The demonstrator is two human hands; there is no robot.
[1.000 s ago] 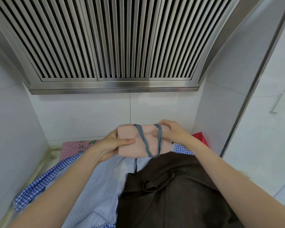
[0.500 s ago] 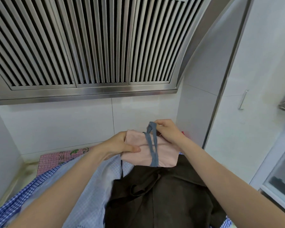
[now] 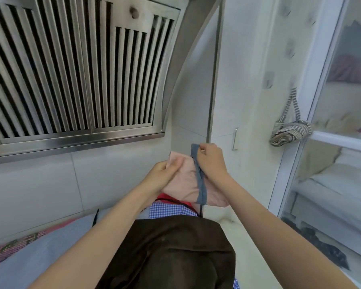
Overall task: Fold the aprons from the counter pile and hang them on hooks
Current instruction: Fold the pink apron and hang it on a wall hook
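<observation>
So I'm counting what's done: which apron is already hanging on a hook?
The striped apron, rolled up and hung by its strap on the right wall. The pink apron is in hand; the brown apron lies on the counter.

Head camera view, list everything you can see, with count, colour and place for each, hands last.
Range hood: one, steel, upper left.
Pink apron: one, folded, held in both hands, centre.
Strap: one, grey-blue, wrapped around the pink apron.
Brown apron: one, top of the counter pile, bottom centre.
Checked apron: one, blue and white, under the brown apron.
Red cloth: one, beneath the pink apron.
Pink checked cloth: one, lower left.
Striped apron: one, grey and white, rolled, hanging at right.
Hooks: several, silvery, right wall; exact count unclear.
Left hand: grips the pink apron.
Right hand: pinches the strap.
</observation>
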